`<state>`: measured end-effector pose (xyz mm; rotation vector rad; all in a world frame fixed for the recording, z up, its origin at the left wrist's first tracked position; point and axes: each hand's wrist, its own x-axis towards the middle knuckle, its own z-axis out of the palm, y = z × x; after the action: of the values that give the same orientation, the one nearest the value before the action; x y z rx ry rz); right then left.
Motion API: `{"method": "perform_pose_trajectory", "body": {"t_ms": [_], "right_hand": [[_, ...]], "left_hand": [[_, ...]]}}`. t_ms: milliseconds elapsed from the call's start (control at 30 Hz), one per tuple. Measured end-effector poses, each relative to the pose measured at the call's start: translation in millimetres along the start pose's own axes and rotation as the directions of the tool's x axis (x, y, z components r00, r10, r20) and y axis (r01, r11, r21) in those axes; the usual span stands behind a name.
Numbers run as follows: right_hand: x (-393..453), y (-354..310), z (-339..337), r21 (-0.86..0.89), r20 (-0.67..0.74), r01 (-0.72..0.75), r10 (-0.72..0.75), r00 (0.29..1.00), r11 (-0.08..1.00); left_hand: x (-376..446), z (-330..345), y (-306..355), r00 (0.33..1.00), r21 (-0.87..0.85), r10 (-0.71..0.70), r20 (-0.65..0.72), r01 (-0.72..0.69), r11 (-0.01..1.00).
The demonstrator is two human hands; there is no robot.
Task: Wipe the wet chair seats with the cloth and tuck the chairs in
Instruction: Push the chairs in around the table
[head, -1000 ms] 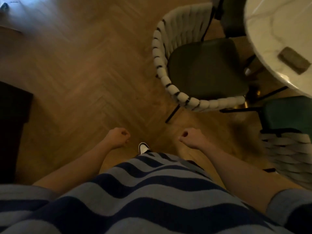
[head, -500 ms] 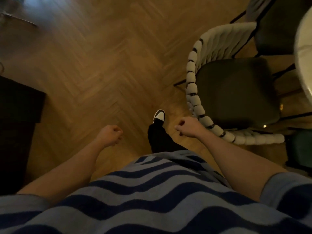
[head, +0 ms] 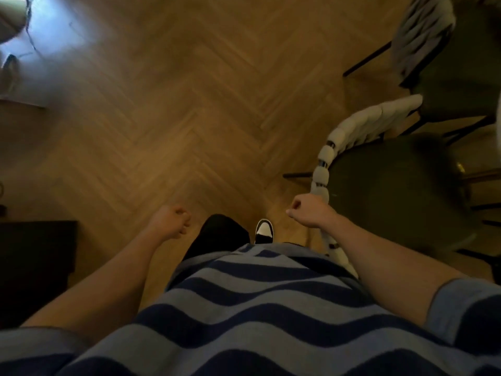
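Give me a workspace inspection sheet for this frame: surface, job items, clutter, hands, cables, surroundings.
Surface: herringbone wood floor; no tabletop clearly in view.
Job's things: near chair with dark seat and pale woven backrest, at the person's right; second chair beyond it. Wetness cannot be judged. Cloth: nothing seen.
Clutter: pale blurred objects on the floor, top left, unidentifiable.
Hands: left hand curled, holding nothing; right hand curled, holding nothing, in front of the near chair's backrest, contact unclear.
Cables: thin dark lines near the top-left objects, too blurred to confirm.
Surroundings: dark furniture at left; striped shirt, one shoe below.
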<state>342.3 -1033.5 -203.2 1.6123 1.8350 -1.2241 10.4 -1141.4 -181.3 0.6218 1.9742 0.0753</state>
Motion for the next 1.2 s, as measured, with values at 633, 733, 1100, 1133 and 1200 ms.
{"method": "perform_pose_trajectory", "body": {"t_ms": [633,733,1100,1133,1200], "right_hand": [[165.1,-111.0,-203.8,0.515,-0.101,-0.224,0.318,0.943,0.827],[181.0,-103.3,-219.8,0.596,-0.077,-0.268,0.387,0.919,0.756],[213.7,-5.8,-283.3,0.848,-0.05,-0.285,0.604,0.796,0.446],[214.9,4.3,-288.7,0.848,-0.053,-0.291,0.617,0.785,0.443],[217.7,23.2,-298.0,0.863,-0.054,-0.289,0.645,0.763,0.414]], "left_hand": [[240.7,-192.0,357.8,0.94,0.372,0.198,0.277,-0.295,0.88],[261.3,-181.7,422.1,0.915,0.46,0.233,0.33,-0.372,0.807],[291.6,-50.0,638.0,0.765,0.636,0.308,0.566,-0.643,0.426],[292.5,-35.1,653.4,0.753,0.633,0.3,0.586,-0.656,0.411],[292.3,-4.4,682.7,0.727,0.629,0.294,0.621,-0.686,0.366]]}}
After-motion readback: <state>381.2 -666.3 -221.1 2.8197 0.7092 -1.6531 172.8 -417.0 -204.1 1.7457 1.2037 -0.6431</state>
